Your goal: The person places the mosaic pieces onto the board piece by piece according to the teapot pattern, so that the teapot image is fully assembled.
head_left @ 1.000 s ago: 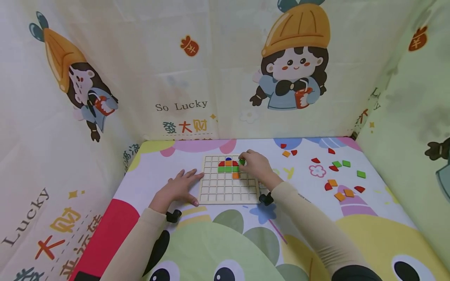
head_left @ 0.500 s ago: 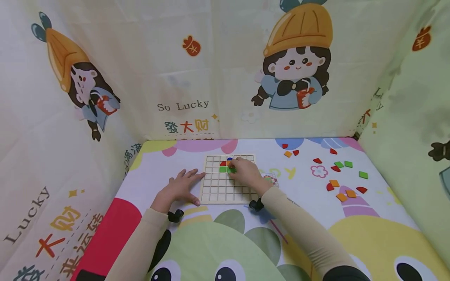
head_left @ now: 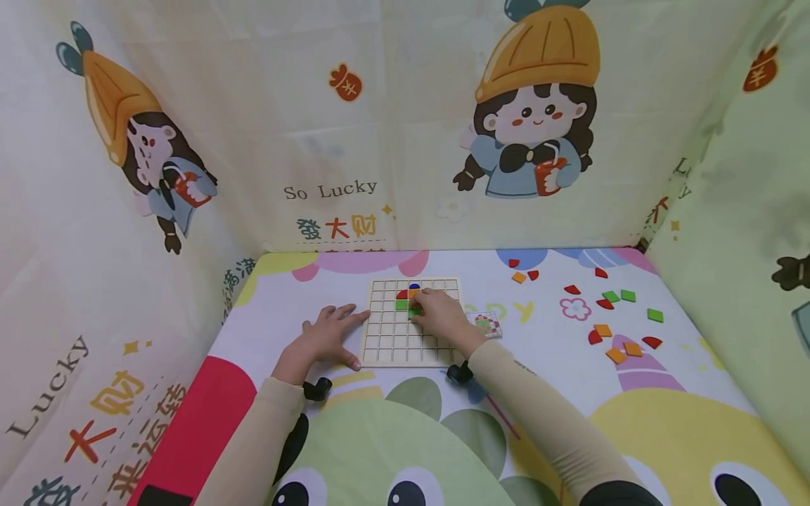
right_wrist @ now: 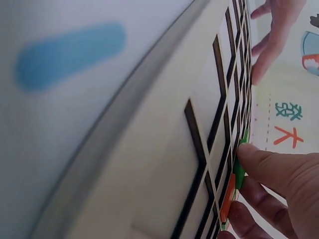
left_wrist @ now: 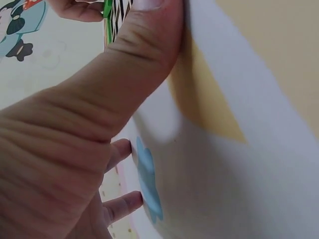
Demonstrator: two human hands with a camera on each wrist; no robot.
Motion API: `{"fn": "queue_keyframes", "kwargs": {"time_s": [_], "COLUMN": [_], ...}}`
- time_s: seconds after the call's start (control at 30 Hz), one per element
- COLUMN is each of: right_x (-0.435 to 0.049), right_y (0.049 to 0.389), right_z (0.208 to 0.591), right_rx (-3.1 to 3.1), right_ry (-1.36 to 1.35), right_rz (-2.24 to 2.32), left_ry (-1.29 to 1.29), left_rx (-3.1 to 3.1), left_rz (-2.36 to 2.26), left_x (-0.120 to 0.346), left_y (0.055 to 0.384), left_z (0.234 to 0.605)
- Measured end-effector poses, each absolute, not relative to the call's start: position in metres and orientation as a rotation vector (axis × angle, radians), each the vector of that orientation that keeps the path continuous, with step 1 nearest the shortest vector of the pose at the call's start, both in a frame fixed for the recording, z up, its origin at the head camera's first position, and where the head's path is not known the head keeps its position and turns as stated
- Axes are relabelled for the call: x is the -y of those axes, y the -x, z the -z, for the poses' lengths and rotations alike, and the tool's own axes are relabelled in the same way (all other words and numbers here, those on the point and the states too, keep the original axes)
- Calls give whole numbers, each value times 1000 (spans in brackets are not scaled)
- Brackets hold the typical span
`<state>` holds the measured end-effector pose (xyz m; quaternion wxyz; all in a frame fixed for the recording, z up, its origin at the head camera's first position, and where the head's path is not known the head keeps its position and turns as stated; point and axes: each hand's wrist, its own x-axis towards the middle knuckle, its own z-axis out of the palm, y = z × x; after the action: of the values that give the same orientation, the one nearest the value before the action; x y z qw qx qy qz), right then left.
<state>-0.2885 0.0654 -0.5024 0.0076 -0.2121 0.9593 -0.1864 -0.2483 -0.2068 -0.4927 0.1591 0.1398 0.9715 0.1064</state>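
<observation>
Writing (head_left: 330, 190) on the back cloth (head_left: 411, 126) in the head view says "So Lucky", with "發大财" just under it in green, red and yellow. The left cloth (head_left: 63, 281) says "Lucky" and "大" on a slant. A pale "Y" (head_left: 523, 311) can be read on the table (head_left: 272, 309). The board (head_left: 392, 341) lies flat on the table, pale like wood and full of little squares. Near its top sit a blue piece (head_left: 414, 287), a red piece (head_left: 401, 294), an orange square (head_left: 414, 294) and a green square (head_left: 401, 305). The right hand (head_left: 446, 314) pinches a green piece (head_left: 415, 312) at the board, just beside these. The left hand (head_left: 323, 337) is loose and grabs nothing; its fingers are spread and touch the board's left edge. A small card (head_left: 487, 325) with a colored picture lies just right of the board.

In the left wrist view, the left thumb looks very big. The green piece peeks in at the top, by the right hand.

In the right wrist view, "發" and "大" show sideways. The board has a thick, smooth rim and dark gaps along its lines. The thumb and a finger hold the flat, bright green piece, near something orange.
</observation>
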Motion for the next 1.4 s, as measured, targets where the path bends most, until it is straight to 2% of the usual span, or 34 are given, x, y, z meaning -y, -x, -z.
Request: {"fn": "queue_keyframes", "kwargs": {"time_s": [0.73,1.1,1.4], "right_x": [-67,-83,-117], "right_y": [273,282,297], "right_z": [496,488,470], "right_rx": [-3006,-3015,-3008], "right_ry": [705,751,564], "right_rz": [492,513,503], "left_ry": [-405,-413,-452], "left_rx": [-2767,-2758,-2761], "left_rz": [-320,-310,-340], "left_x": [206,210,212], "left_y": [248,251,252], "left_z": [494,495,498]}}
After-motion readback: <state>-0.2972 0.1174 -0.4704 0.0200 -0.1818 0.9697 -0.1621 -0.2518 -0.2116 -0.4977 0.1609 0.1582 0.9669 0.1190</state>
